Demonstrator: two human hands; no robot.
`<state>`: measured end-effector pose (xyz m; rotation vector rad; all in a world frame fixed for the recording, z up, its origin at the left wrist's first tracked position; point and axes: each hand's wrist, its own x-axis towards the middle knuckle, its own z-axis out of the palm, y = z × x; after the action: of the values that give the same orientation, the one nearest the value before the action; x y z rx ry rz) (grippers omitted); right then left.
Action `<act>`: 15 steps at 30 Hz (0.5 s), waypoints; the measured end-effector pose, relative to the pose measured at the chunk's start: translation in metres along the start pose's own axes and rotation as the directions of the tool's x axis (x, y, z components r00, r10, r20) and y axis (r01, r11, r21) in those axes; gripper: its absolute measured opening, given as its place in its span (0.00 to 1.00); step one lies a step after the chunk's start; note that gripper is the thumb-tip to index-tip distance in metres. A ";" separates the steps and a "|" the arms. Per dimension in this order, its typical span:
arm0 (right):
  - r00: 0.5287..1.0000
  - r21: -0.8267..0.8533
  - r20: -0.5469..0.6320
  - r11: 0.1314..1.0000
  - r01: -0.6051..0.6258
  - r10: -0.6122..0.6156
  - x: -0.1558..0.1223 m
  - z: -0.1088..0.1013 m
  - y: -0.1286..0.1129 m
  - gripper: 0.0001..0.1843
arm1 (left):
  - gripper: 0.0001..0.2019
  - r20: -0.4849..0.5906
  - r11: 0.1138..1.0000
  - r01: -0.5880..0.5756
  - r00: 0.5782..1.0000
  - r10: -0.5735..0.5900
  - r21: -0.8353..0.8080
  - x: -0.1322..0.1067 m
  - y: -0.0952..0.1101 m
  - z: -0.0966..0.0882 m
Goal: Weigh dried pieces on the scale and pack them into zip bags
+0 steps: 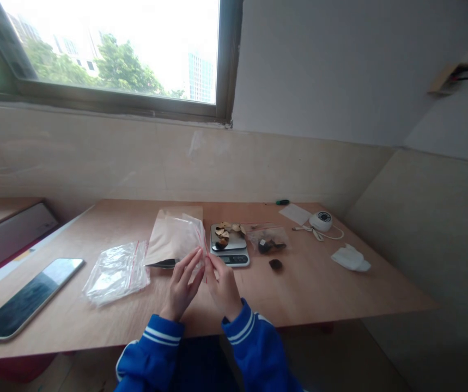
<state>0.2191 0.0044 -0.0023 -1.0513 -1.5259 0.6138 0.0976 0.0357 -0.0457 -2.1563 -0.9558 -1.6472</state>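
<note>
My left hand [184, 283] and my right hand [222, 283] meet at the middle of the table, both closed on the red-striped edge of a clear zip-lock bag [193, 231]. The bag stretches up and away from my fingers, over a brown paper pouch [168, 234]. Just beyond my right hand is a kitchen scale [241, 259], its display partly covered by my fingers. Dried brown and tan slices [225, 232] lie on its plate. Right of the scale rests another zip-lock bag [281, 235] with dark pieces in it, and one loose dark piece [275, 265] sits nearby.
A stack of clear bags [117, 272] lies left of the pouch. Farther left is a phone [25, 299] with a cable. On the right are a white dome camera [321, 220] with its cord, a white sheet [295, 213], a crumpled white wrapper [350, 258] and a green-handled tool [283, 202].
</note>
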 end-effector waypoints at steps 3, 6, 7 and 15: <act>1.000 -0.056 0.027 0.998 -0.005 0.007 0.002 -0.006 0.005 0.19 | 0.28 -0.054 0.999 -0.007 0.998 0.009 0.041 -0.002 -0.006 0.010; 0.999 -0.087 0.038 0.996 0.023 -0.020 0.002 -0.011 0.008 0.19 | 0.25 -0.122 0.999 0.012 0.992 -0.006 0.042 -0.008 -0.012 0.021; 0.999 -0.093 0.043 0.995 0.032 -0.028 0.002 -0.012 0.008 0.18 | 0.25 -0.131 0.999 0.022 0.991 -0.017 0.039 -0.009 -0.014 0.023; 0.990 -0.025 0.141 1.000 0.020 -0.016 -0.005 -0.010 0.010 0.18 | 0.23 0.001 0.991 0.067 0.998 -0.067 0.113 -0.020 -0.015 0.018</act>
<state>0.2311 0.0026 -0.0108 -1.0308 -1.6681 0.6690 0.0988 0.0500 -0.0731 -2.0760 -1.1067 -1.5779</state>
